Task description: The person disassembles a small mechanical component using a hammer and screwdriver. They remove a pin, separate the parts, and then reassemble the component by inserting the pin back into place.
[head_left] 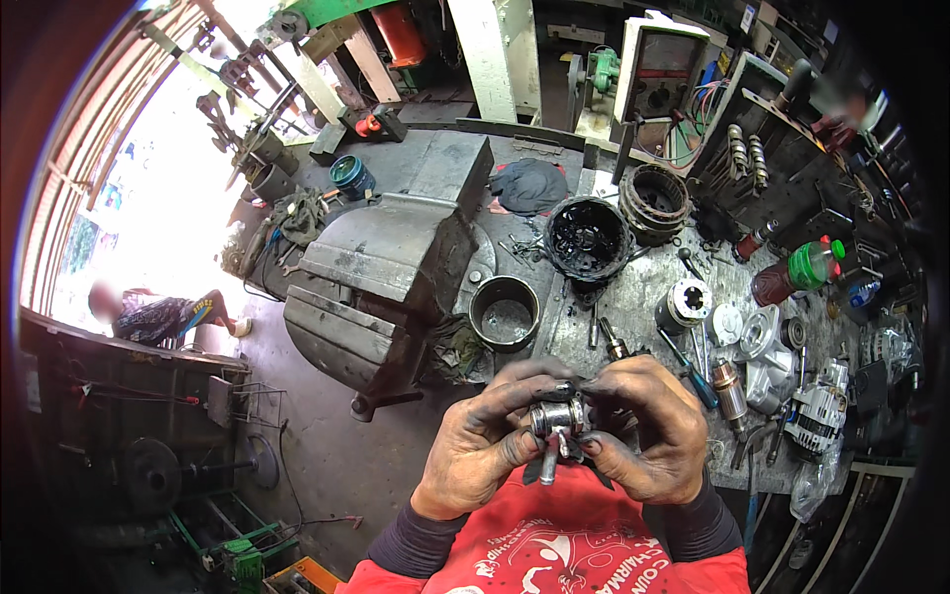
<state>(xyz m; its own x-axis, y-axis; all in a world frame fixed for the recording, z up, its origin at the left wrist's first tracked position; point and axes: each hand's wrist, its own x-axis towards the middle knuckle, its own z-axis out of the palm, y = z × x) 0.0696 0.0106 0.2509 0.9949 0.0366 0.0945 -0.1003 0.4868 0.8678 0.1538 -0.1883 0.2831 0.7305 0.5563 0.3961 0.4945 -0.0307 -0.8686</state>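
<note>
Close to my red shirt, I hold a small cylindrical metal machine part (556,420) in both hands. A short rod sticks out of it toward me. My left hand (473,450) pinches the part's left side, thumb below and blackened fingers on top. On the other side, my right hand (648,436) has its thumb at the lower edge and its fingers curled over the top. The fingers partly hide the part. Just beyond my hands on the metal workbench (569,342) are an open metal cup (505,315), a blue-handled screwdriver (701,384) and a copper-banded armature (729,394).
A large bench vise (371,262) stands left of the cup. Farther back are a tub of black grease (586,243) and a ring-shaped housing (655,201). A silver motor unit (817,421) and a red-liquid bottle (792,275) sit right. Another person (163,315) is far left.
</note>
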